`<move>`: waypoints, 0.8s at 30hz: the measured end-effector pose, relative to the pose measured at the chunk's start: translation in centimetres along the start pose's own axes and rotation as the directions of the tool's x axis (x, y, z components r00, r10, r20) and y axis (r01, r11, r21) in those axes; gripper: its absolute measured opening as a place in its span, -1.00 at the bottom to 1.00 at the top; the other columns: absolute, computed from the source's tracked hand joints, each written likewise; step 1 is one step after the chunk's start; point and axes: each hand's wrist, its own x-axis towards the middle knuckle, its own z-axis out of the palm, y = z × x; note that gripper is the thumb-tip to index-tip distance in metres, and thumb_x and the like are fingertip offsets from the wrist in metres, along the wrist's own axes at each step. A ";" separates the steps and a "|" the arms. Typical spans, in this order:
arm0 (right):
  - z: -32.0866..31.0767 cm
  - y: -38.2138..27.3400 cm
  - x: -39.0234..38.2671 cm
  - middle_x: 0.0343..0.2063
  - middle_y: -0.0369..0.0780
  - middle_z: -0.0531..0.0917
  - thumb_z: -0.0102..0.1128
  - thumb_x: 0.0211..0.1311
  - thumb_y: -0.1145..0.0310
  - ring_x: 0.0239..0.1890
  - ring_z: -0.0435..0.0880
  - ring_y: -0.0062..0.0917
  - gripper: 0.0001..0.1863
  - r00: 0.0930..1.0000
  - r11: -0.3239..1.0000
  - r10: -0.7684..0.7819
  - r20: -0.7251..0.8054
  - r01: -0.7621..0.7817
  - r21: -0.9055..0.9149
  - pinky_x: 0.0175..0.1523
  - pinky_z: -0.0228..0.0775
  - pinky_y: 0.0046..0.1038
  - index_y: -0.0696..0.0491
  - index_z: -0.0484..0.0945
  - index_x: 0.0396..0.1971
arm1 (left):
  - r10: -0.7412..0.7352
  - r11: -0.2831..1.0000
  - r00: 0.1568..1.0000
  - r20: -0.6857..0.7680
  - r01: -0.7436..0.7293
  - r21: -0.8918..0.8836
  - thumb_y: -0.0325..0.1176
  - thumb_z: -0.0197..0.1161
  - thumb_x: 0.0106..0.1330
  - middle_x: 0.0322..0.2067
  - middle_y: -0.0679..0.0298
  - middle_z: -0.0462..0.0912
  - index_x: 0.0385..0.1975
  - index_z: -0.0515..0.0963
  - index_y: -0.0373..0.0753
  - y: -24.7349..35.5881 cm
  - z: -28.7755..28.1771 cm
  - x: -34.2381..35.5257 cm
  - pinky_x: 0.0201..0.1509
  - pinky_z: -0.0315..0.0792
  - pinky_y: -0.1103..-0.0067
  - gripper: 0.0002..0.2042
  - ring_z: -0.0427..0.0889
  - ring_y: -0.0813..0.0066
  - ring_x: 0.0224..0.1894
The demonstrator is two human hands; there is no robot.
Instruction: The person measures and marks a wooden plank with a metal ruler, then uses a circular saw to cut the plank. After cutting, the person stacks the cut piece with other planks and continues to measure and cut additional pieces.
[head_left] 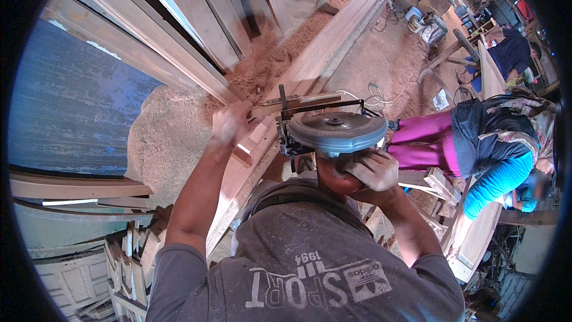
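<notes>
A circular saw point(336, 128) with a round grey-blue guard and a dark red-brown body is in front of my chest, its guard face turned up toward me. My right hand point(375, 170) is closed round its handle at the near right side. Beside the saw's dark metal plate, a short wooden strip point(268, 109) points leftward. My left hand point(230, 122), slightly blurred, is closed on the left end of that strip. A long pale plank point(235, 179) runs diagonally beneath the saw. The saw's blade is mostly hidden by the guard.
Long boards point(149, 42) lean at the upper left, next to a blue panel point(77, 101). A sawdust heap point(164, 137) lies left of my arm. A co-worker in pink trousers point(426, 140) bends over a plank at right; another person point(515, 50) is behind. A white cord point(378, 95) crosses the floor.
</notes>
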 end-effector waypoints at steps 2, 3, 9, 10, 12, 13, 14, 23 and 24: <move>0.0 0.2 -0.4 -0.45 -0.29 0.74 0.59 -0.40 0.19 -0.42 0.77 -0.37 -0.54 1.000 1.000 -0.003 0.014 0.003 -0.017 -0.26 0.61 -0.30 -0.07 0.72 -0.33 | -0.005 1.000 1.000 -0.009 0.005 -0.014 0.18 0.42 0.26 -0.37 0.17 0.70 -0.34 0.61 -0.11 0.2 -0.1 -0.1 -0.16 0.62 0.17 -0.57 0.76 0.04 -0.25; 0.0 0.3 -0.6 -0.45 -0.29 0.74 0.58 -0.42 0.19 -0.42 0.78 -0.36 -0.53 1.000 1.000 -0.004 0.021 0.005 -0.025 -0.26 0.61 -0.30 -0.07 0.72 -0.32 | -0.006 1.000 1.000 -0.021 0.006 -0.015 0.18 0.43 0.26 -0.38 0.17 0.70 -0.34 0.61 -0.10 0.2 0.1 -0.2 -0.16 0.62 0.17 -0.57 0.76 0.04 -0.25; 0.4 0.6 -0.3 -0.48 -0.31 0.72 0.49 -0.29 0.09 -0.46 0.77 -0.44 -0.64 1.000 0.998 -0.009 -0.002 0.009 -0.068 -0.31 0.67 -0.32 -0.13 0.71 -0.39 | -0.043 0.998 0.999 -0.007 0.043 -0.040 0.19 0.47 0.22 -0.37 0.16 0.73 -0.33 0.65 -0.09 0.0 0.0 0.1 -0.15 0.63 0.18 -0.56 0.76 0.05 -0.24; 0.5 0.6 -0.3 -0.49 -0.32 0.71 0.48 -0.27 0.11 -0.47 0.76 -0.45 -0.67 1.000 0.998 -0.017 -0.012 0.016 -0.068 -0.32 0.67 -0.32 -0.14 0.70 -0.40 | -0.047 0.997 0.999 0.002 0.047 -0.056 0.18 0.48 0.21 -0.36 0.16 0.74 -0.32 0.66 -0.10 -0.1 -0.3 0.3 -0.15 0.63 0.18 -0.57 0.77 0.05 -0.24; 0.8 0.8 -0.4 -0.51 -0.33 0.70 0.45 -0.24 0.16 -0.49 0.75 -0.48 -0.73 0.999 0.997 -0.032 -0.030 0.030 -0.069 -0.35 0.65 -0.32 -0.15 0.69 -0.42 | -0.028 0.997 1.000 -0.004 0.028 -0.067 0.16 0.50 0.19 -0.34 0.15 0.75 -0.31 0.68 -0.11 0.0 -1.0 0.3 -0.13 0.63 0.18 -0.57 0.77 0.05 -0.23; 0.9 1.1 -0.6 -0.52 -0.34 0.69 0.44 -0.23 0.18 -0.49 0.75 -0.50 -0.75 0.998 0.995 -0.048 -0.027 0.045 -0.086 -0.35 0.64 -0.33 -0.16 0.69 -0.42 | -0.001 0.998 1.000 -0.019 -0.001 -0.065 0.15 0.51 0.18 -0.33 0.15 0.76 -0.31 0.69 -0.12 0.4 -1.4 0.5 -0.11 0.63 0.18 -0.57 0.77 0.05 -0.22; 1.1 1.4 -1.1 -0.53 -0.35 0.69 0.43 -0.21 0.20 -0.49 0.74 -0.51 -0.76 0.998 0.993 -0.062 -0.025 0.059 -0.104 -0.36 0.63 -0.34 -0.16 0.69 -0.43 | 0.027 0.998 0.999 -0.034 -0.029 -0.063 0.14 0.52 0.18 -0.32 0.15 0.77 -0.30 0.70 -0.13 0.7 -1.8 0.7 -0.09 0.63 0.17 -0.57 0.77 0.04 -0.21; 1.2 1.6 -0.3 -0.56 -0.38 0.67 0.35 -0.33 0.22 -0.49 0.73 -0.53 -0.75 0.994 0.993 -0.101 -0.028 0.099 -0.071 -0.33 0.61 -0.41 -0.14 0.67 -0.49 | 0.021 0.998 0.988 0.151 -0.029 0.052 0.11 0.52 0.18 -0.30 0.10 0.76 -0.10 0.68 -0.15 0.6 -3.5 0.6 0.00 0.61 0.15 -0.51 0.77 0.00 -0.17; 1.1 1.5 -0.1 -0.56 -0.37 0.67 0.34 -0.37 0.21 -0.49 0.73 -0.53 -0.74 0.995 0.993 -0.098 -0.017 0.096 -0.065 -0.32 0.62 -0.40 -0.14 0.67 -0.50 | 0.017 0.999 0.990 0.140 -0.022 0.037 0.11 0.51 0.20 -0.29 0.10 0.76 -0.09 0.68 -0.15 0.5 -3.5 0.4 -0.01 0.62 0.15 -0.52 0.77 -0.01 -0.17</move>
